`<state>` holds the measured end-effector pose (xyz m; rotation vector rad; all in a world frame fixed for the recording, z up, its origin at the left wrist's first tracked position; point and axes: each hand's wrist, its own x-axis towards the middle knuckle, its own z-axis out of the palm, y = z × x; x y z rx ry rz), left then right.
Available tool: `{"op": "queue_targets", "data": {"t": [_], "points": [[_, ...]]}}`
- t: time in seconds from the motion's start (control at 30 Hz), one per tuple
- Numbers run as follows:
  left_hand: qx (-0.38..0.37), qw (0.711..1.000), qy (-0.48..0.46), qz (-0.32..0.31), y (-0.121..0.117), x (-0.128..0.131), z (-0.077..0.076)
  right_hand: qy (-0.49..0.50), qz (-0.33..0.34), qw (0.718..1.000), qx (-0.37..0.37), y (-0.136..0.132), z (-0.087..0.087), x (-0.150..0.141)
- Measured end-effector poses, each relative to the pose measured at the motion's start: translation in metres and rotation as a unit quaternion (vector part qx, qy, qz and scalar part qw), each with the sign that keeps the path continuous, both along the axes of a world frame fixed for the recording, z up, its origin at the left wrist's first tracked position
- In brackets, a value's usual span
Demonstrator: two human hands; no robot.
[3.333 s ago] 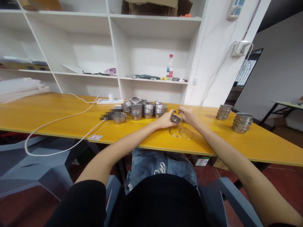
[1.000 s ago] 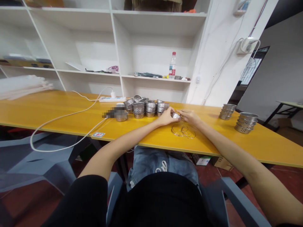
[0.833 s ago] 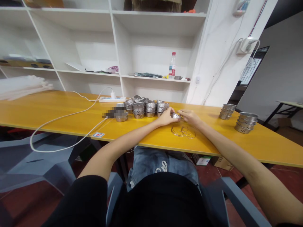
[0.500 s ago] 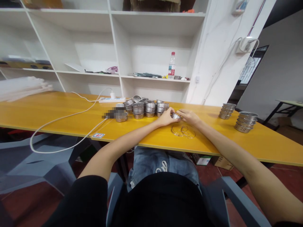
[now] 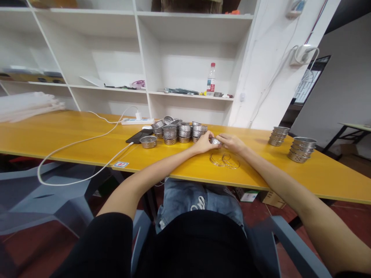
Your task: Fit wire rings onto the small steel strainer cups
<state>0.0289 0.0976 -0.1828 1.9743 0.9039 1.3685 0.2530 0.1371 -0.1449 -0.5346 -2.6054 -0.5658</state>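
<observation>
Both my hands meet over the yellow table (image 5: pixel 58 135) around one small perforated metal cup (image 5: pixel 215 141). My left hand (image 5: pixel 203 143) grips its left side with curled fingers. My right hand (image 5: pixel 233 142) pinches its right side. Just in front of my hands lie thin wire rings (image 5: pixel 225 160) flat on the table. A pile of several like metal cups (image 5: pixel 179 130) stands to the left of my hands, and one single cup (image 5: pixel 148 141) sits apart further left.
Two short stacks of metal cups (image 5: pixel 276 136) (image 5: pixel 300 149) stand at the table's right. A dark phone (image 5: pixel 138 136), a power strip (image 5: pixel 136 121) and a white cable (image 5: pixel 75 144) lie at left. White shelves (image 5: pixel 185 94) with a bottle (image 5: pixel 211 79) rise behind. Grey chairs (image 5: pixel 34 204) stand beside me.
My hands have stayed at the same spot with the cup between them; only the fingers shift slightly. The view has tilted a little.
</observation>
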Motion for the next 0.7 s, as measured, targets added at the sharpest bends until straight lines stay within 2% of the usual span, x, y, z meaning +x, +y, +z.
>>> {"op": "queue_targets", "data": {"t": [0.37,0.47,0.6,0.7], "points": [[0.004,1.000,0.002,-0.012,-0.001,-0.001,0.001,0.040,-0.017,0.999,-0.013,-0.009,-0.003,-0.001],[0.023,0.999,0.009,-0.030,-0.004,-0.002,0.002,0.113,-0.020,0.991,-0.064,-0.013,-0.003,-0.003],[0.065,0.996,0.023,-0.056,-0.007,-0.002,0.001,0.248,-0.045,0.959,-0.132,-0.017,-0.001,-0.009],[0.077,0.994,0.012,-0.080,-0.009,-0.001,0.000,0.263,-0.032,0.952,-0.153,-0.020,0.002,-0.013]]}}
